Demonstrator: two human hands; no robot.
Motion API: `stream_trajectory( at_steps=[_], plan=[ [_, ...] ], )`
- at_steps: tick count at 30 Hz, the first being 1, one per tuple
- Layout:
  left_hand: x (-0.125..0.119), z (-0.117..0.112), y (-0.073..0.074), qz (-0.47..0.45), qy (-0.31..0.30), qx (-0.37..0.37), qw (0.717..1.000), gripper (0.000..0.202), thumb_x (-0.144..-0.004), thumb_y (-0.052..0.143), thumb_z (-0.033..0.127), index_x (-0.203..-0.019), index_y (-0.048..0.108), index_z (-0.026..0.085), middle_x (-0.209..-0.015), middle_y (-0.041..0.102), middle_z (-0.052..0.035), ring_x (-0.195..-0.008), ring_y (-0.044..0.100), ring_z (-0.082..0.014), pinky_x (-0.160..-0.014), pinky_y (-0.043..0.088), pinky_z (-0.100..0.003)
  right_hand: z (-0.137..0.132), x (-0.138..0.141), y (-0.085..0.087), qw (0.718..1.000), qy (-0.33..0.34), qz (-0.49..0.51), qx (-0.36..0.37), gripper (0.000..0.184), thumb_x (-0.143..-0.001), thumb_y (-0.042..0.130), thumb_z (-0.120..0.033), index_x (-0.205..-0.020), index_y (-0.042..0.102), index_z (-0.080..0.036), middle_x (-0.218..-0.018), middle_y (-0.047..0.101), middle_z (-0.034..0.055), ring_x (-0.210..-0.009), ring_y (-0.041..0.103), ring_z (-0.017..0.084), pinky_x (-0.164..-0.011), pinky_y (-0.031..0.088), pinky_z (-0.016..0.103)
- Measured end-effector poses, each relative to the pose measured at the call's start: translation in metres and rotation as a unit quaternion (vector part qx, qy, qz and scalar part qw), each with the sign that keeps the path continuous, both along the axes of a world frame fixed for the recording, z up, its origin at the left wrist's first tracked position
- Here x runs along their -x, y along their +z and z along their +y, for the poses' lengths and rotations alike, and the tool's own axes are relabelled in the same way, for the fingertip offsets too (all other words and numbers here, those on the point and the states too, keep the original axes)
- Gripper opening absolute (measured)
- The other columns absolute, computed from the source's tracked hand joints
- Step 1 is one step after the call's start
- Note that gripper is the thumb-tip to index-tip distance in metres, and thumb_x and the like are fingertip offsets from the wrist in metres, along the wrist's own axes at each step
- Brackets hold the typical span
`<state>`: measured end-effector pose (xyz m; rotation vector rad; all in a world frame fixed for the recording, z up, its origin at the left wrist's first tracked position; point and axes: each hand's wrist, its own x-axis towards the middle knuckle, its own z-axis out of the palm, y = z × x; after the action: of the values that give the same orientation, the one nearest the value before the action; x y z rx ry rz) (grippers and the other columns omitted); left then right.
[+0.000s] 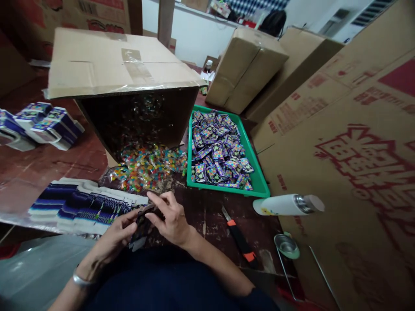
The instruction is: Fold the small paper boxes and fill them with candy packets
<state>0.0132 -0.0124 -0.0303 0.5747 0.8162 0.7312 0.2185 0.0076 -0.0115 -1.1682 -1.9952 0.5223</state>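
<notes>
1. The left hand (118,235) and the right hand (171,220) meet just above the near edge of the table (210,216), both clamped on one small dark carton (143,221).
2. The carton sits between the two hands. The left fingers pinch its lower left side, and the right fingers curl over its top edge. It looks thin, stiff and glossy, though its print is too small to read.
3. A metal bracelet (79,280) rings the left wrist.
4. Just left of the hands lies a fanned row of flat carton blanks (87,205), striped blue and white, overlapping like shingles.
5. Beyond the hands, a heap of clear crinkly candy packets (149,166) spills from a big brown cardboard box (123,69) lying on its side, with tape across its top.
6. A green plastic tray (259,183) to the right holds many small purple packs.
7. Near the right forearm lies a utility knife (240,237) with orange ends, and a smooth white bottle (285,204) lies on its side beyond it.
</notes>
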Motion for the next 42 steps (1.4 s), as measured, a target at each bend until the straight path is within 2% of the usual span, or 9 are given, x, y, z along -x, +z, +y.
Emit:
stream_trajectory(
  at_steps=[3,5,11,17,23,29,32,36,42],
  plan=[
    [-0.004,-0.001,0.000,0.003,0.005,0.006,1.000,0.058,-0.072,0.084,0.045,-0.122,0.072,0.018,-0.111,0.077,-0.0153,-0.108,0.070,-0.0331,-0.096,0.052,-0.041,0.000,-0.003,0.001,0.999,-0.027,-0.013,-0.026,0.051,-0.098,0.055,-0.043,-0.144,0.053,-0.022,-0.115,0.055,0.0121,-0.096,0.063,0.021,-0.086,0.056,0.034],
    [-0.006,-0.001,-0.001,0.018,0.021,0.000,1.000,0.056,-0.073,0.084,0.045,-0.120,0.072,0.017,-0.108,0.078,-0.0147,-0.105,0.071,-0.0317,-0.095,0.053,-0.040,0.000,-0.004,0.001,1.000,0.014,-0.008,0.000,0.044,-0.099,0.056,-0.041,-0.139,0.058,-0.022,-0.104,0.060,0.0090,-0.088,0.063,0.019,-0.082,0.055,0.031],
    [-0.010,0.002,0.005,0.091,-0.009,-0.050,0.995,0.060,-0.067,0.085,0.050,-0.116,0.075,0.018,-0.111,0.077,-0.0134,-0.105,0.070,-0.0330,-0.100,0.051,-0.046,0.004,-0.004,-0.001,0.960,0.119,0.111,0.227,0.030,-0.087,0.072,-0.042,-0.108,0.066,-0.021,-0.068,0.060,-0.0051,-0.059,0.057,0.011,-0.059,0.046,0.020],
    [-0.015,0.006,0.005,0.193,-0.020,-0.139,0.971,0.043,-0.076,0.078,0.046,-0.109,0.077,0.018,-0.106,0.077,-0.0088,-0.103,0.069,-0.0297,-0.095,0.052,-0.040,0.010,-0.005,-0.004,0.946,0.065,0.174,0.267,0.033,-0.080,0.077,-0.047,-0.072,0.061,-0.019,-0.063,0.058,-0.0049,-0.055,0.050,0.009,-0.052,0.038,0.020],
    [-0.025,0.005,-0.012,0.171,0.117,-0.103,0.973,0.040,-0.080,0.077,0.044,-0.109,0.073,0.017,-0.097,0.076,-0.0053,-0.087,0.068,-0.0202,-0.077,0.054,-0.027,0.009,0.004,-0.008,0.939,-0.033,0.246,0.238,0.037,-0.072,0.084,-0.039,-0.097,0.065,-0.020,-0.084,0.065,-0.0011,-0.070,0.058,0.013,-0.062,0.044,0.022],
    [-0.033,0.007,-0.025,0.220,0.246,-0.098,0.939,0.043,-0.067,0.085,0.048,-0.090,0.069,0.016,-0.077,0.068,0.0007,-0.069,0.065,-0.0150,-0.065,0.054,-0.023,0.010,0.019,-0.019,0.926,-0.058,0.273,0.256,0.018,-0.086,0.066,-0.033,-0.077,0.064,-0.017,-0.070,0.060,-0.0026,-0.065,0.053,0.013,-0.063,0.043,0.023],
    [-0.035,0.004,-0.019,0.277,0.274,-0.135,0.911,0.062,-0.064,0.088,0.044,-0.116,0.062,0.022,-0.086,0.067,0.0014,-0.073,0.068,-0.0160,-0.067,0.057,-0.024,0.011,0.025,-0.028,0.908,-0.074,0.328,0.250,0.020,-0.083,0.070,-0.036,-0.091,0.067,-0.018,-0.074,0.063,-0.0018,-0.066,0.056,0.013,-0.064,0.046,0.023],
    [-0.034,-0.002,-0.015,0.331,0.242,-0.157,0.898,0.074,-0.067,0.083,0.050,-0.132,0.057,0.026,-0.115,0.070,-0.0071,-0.083,0.074,-0.0212,-0.076,0.062,-0.030,0.013,0.028,-0.036,0.919,-0.071,0.322,0.216,0.031,-0.082,0.072,-0.034,-0.109,0.069,-0.021,-0.079,0.067,-0.0006,-0.067,0.058,0.014,-0.066,0.048,0.025],
    [-0.016,0.004,-0.024,0.302,0.122,-0.157,0.932,0.053,-0.069,0.082,0.052,-0.110,0.070,0.021,-0.110,0.075,-0.0083,-0.094,0.073,-0.0273,-0.073,0.062,-0.030,0.012,0.026,-0.037,0.942,-0.061,0.268,0.193,0.012,-0.085,0.067,-0.032,-0.080,0.067,-0.021,-0.078,0.065,0.0001,-0.074,0.061,0.016,-0.075,0.051,0.027]
  ],
)
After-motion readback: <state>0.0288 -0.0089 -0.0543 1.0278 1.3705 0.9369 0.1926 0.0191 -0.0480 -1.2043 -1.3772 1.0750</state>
